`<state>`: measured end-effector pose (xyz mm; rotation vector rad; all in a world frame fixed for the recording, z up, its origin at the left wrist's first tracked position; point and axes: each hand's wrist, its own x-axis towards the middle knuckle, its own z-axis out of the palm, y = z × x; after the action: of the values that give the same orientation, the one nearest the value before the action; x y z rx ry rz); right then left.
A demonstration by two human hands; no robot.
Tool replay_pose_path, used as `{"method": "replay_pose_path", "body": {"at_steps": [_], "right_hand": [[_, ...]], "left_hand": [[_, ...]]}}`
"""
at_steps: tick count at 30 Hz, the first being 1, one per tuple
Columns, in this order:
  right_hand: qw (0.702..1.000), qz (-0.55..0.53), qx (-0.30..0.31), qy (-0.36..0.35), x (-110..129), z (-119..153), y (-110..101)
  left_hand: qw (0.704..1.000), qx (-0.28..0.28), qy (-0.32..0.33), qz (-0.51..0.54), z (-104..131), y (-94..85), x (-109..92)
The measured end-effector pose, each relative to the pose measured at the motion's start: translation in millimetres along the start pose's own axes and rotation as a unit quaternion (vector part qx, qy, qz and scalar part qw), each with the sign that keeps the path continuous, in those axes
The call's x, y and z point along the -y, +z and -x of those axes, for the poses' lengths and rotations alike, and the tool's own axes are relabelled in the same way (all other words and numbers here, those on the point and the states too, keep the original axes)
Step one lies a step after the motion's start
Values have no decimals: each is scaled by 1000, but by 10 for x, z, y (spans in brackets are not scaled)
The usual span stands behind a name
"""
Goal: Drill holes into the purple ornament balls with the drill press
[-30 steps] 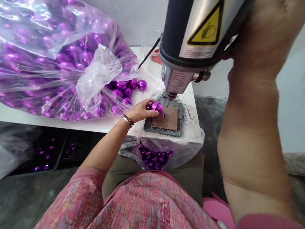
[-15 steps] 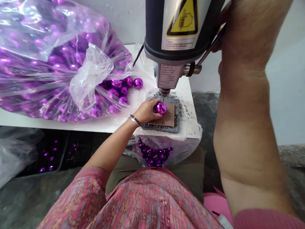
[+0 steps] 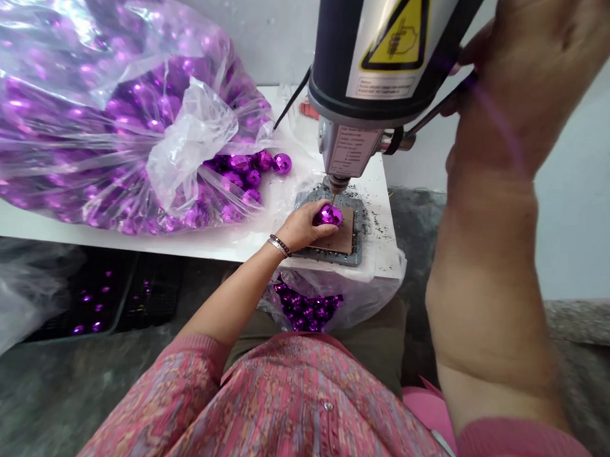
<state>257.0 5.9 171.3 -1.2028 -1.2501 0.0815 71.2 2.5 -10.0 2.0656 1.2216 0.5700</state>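
A shiny purple faceted ball (image 3: 330, 215) is pinched between the thumb and fingers of my left hand (image 3: 305, 227). It rests over a brown board (image 3: 342, 240) on the drill press's grey base (image 3: 355, 257). The thin drill bit (image 3: 333, 199) points down from the chuck at the ball's top; whether it has entered the ball is too small to tell. At the upper right my right hand (image 3: 515, 69) is closed around the feed lever (image 3: 439, 108) of the drill press (image 3: 355, 150). The drill's head partly hides its fingers.
A large clear plastic bag (image 3: 192, 144) full of purple balls covers the table's left, with loose balls (image 3: 282, 164) beside its mouth. Dark shavings lie around the base. An open plastic bag (image 3: 373, 291) with more balls hangs at the table's front edge. Dark crates (image 3: 152, 296) stand below left.
The view has shifted slightly, so the drill press appears farther right. My left hand has brought the ball a little more squarely beneath the bit. My right hand stays on the lever.
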Motion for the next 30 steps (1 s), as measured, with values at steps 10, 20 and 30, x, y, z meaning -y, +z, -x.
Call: {"method": "replay_pose_path", "body": {"at_steps": [10, 20, 30], "right_hand": [[987, 41, -64, -139, -269, 996, -244], [982, 56, -95, -152, -484, 1151, -180], [981, 26, -128, -146, -588, 1209, -66]], "left_hand": [[1000, 9, -12, 17, -10, -17, -28], [999, 4, -27, 32, 16, 8, -18], [997, 1, -22, 73, 13, 31, 24]]}}
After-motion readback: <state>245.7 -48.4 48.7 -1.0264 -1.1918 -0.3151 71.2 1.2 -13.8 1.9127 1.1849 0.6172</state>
